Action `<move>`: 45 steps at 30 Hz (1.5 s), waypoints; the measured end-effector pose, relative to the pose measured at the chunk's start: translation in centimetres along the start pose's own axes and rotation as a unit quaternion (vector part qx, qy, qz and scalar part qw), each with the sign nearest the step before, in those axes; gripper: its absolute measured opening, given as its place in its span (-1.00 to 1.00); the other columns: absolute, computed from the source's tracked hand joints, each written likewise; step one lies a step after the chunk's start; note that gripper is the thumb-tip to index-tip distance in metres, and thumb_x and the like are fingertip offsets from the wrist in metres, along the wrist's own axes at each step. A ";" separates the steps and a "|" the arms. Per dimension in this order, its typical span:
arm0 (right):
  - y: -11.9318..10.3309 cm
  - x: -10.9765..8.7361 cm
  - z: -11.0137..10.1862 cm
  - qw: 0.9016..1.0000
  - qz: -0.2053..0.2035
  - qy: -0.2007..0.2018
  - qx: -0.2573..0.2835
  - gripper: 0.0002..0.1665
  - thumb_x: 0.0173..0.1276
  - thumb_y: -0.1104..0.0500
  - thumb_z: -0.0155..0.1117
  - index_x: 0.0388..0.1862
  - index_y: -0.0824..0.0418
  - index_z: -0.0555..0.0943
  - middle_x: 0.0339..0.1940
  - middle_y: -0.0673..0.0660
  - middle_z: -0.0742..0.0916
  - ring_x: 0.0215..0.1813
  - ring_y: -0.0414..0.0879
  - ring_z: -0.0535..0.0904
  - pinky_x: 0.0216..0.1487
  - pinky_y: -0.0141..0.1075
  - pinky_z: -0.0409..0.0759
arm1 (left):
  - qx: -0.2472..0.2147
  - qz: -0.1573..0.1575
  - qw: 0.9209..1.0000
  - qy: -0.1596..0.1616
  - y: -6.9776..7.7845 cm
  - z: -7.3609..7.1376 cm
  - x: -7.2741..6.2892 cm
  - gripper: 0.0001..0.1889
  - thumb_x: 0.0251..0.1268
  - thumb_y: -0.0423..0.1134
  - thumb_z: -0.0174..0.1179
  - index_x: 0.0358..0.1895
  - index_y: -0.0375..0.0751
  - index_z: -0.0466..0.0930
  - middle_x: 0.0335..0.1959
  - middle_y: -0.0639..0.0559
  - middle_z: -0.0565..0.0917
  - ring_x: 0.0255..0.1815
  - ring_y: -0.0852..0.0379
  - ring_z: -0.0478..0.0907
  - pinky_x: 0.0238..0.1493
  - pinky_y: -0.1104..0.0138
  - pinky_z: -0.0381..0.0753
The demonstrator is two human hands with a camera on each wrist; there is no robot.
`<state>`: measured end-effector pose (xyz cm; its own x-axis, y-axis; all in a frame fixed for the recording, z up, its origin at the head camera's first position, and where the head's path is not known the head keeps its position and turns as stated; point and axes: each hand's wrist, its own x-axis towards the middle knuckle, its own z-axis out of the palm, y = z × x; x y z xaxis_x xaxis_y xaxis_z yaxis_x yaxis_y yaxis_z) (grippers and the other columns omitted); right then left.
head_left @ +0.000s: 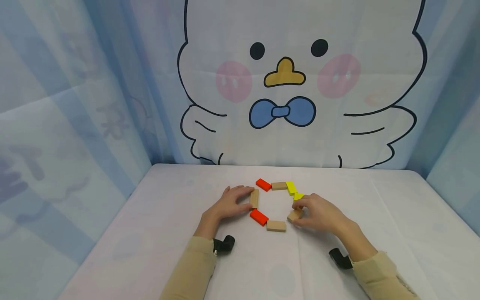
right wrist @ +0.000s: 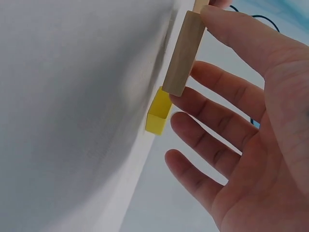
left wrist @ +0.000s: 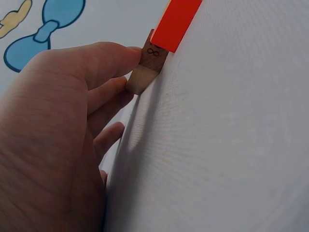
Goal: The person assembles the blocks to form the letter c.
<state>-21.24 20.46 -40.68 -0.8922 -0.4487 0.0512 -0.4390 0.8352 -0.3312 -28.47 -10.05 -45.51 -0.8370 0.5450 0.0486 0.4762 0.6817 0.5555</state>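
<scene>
Small flat blocks form a rough ring on the table. My left hand (head_left: 229,203) is at its left side, thumb and fingertips holding a wooden block (head_left: 254,198). In the left wrist view this wooden block (left wrist: 150,59) has a dark mark on its face, beside a red block (left wrist: 176,24). At the ring's right side, my right hand (head_left: 321,214) pinches a wooden block (head_left: 294,215) and partly covers it. The right wrist view shows that wooden block (right wrist: 184,53) between thumb and fingertips, near a yellow block (right wrist: 158,111).
Around the ring also lie a lower red block (head_left: 259,217), an upper red block (head_left: 263,184), a front wooden block (head_left: 276,226), a back wooden block (head_left: 279,186) and a yellow block (head_left: 291,188). A cartoon-printed curtain (head_left: 285,141) hangs behind the white-covered table (head_left: 262,266).
</scene>
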 end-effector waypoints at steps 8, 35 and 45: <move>0.0 -0.4 0.1 1.000 -0.004 -0.013 0.008 -0.61 0.17 0.01 0.57 -0.04 0.09 0.74 -0.11 -0.10 0.71 -0.05 -0.07 0.52 0.04 -0.07 0.60 | 0.000 0.001 1.000 -0.002 0.0 0.0 0.0 -0.33 0.37 0.03 0.17 0.52 -0.05 0.34 0.49 0.01 0.38 0.56 -0.08 0.11 0.54 -0.12 -0.25; -0.3 -1.0 0.7 0.999 -0.037 -0.018 0.005 -0.57 0.18 -0.04 0.56 -0.03 0.12 0.73 -0.05 -0.06 0.72 -0.02 -0.07 0.53 0.09 -0.04 0.58 | -0.001 -0.002 1.000 -0.001 0.2 0.0 -0.1 -0.31 0.34 0.05 0.18 0.51 -0.06 0.35 0.49 -0.01 0.39 0.55 -0.08 0.13 0.54 -0.13 -0.23; -0.3 -1.0 0.8 0.999 -0.043 -0.012 0.002 -0.57 0.18 -0.04 0.56 -0.03 0.13 0.73 -0.07 -0.07 0.72 -0.03 -0.08 0.53 0.06 -0.07 0.58 | -0.003 -0.001 1.000 -0.001 0.2 -0.1 -0.1 -0.33 0.35 0.03 0.18 0.51 -0.06 0.35 0.48 -0.01 0.39 0.55 -0.08 0.13 0.54 -0.13 -0.23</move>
<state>-20.11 20.38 -41.36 -0.8484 -0.5263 0.0565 -0.5132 0.7919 -0.3309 -28.31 -10.02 -45.31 -0.8373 0.5449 0.0449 0.4729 0.6805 0.5597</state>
